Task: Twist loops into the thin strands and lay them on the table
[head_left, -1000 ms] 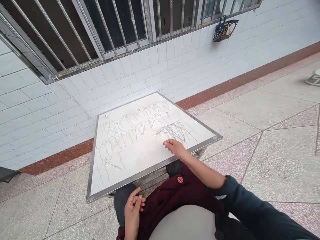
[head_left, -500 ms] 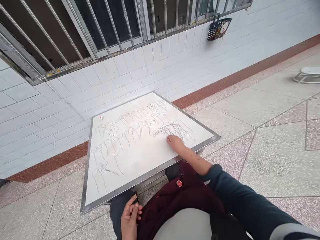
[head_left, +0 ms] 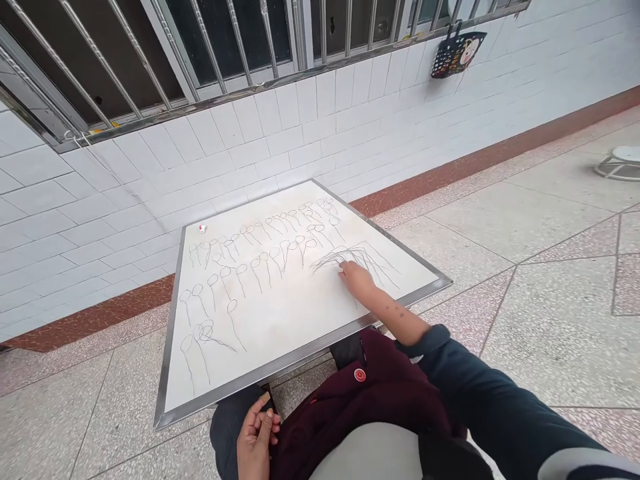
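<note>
Near the right side of the white table, my right hand (head_left: pixel 357 280) is closed, its fingertips pinched at the edge of a loose bunch of thin dark strands (head_left: pixel 360 257). It seems to grip a strand, though the fingers largely hide it. Several looped strands (head_left: pixel 255 267), each a ring with a long tail, lie in rows across the table; one tangled strand (head_left: pixel 206 331) rests at the left. My left hand (head_left: pixel 257 433) is by my lap, palm up, fingers loosely bent and apart, with a tan wrap on one fingertip.
The white table (head_left: pixel 280 320) has a metal rim and stands against a white tiled wall (head_left: pixel 225 173). A small white and red item (head_left: pixel 203 229) sits at its far left corner. A dark basket (head_left: pixel 457 55) hangs from the window bars. A white stool (head_left: pixel 623 162) stands far right.
My right hand stays at the strand bunch, its fingertips nearer the strands than before. The view has shifted slightly. My left hand keeps its pose by my lap.
</note>
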Tool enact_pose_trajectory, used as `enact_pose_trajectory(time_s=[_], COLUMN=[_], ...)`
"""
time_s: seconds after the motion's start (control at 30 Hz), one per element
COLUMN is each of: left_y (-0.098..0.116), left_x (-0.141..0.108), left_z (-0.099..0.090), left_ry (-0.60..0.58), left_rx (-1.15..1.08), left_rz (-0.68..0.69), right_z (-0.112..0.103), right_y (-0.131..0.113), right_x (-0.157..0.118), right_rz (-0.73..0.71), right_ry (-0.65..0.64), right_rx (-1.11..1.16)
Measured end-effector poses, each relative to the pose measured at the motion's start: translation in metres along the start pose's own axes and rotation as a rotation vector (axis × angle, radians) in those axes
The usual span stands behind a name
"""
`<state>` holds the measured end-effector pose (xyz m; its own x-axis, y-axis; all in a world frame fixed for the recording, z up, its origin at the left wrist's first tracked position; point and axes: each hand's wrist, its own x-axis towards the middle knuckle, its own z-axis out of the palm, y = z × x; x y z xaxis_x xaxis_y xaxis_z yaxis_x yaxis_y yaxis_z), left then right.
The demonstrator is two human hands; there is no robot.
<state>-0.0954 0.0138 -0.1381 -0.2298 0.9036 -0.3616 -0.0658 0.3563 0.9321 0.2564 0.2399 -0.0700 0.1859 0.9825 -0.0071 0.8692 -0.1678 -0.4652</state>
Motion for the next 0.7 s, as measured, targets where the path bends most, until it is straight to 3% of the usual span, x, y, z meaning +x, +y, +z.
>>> enact_pose_trajectory(time_s=[0.13,0.37,0.57,0.7], left_y=[0.006,0.005,0.000,-0.002], left_x=[-0.004,-0.009,-0.006,-0.003], left_z=[0.007,0.010,0.008,0.007], left_ry=[-0.014,-0.005,-0.030,-0.043], left_rx=[-0.015,-0.058,-0.095,-0.111], left_rz=[0.019,-0.001,-0.021,-0.024], right_z=[0.015,0.081,0.115,0.123], right_y=[-0.036,-0.136,-0.202,-0.217], right_x=[-0.029,-0.095,-0.090,-0.082], right_rz=[-0.167,-0.540,-0.490,-0.442], right_ry=[-0.051,-0.412,-0.433,-0.412], right_rx=[0.091,0.234,0.123,0.017])
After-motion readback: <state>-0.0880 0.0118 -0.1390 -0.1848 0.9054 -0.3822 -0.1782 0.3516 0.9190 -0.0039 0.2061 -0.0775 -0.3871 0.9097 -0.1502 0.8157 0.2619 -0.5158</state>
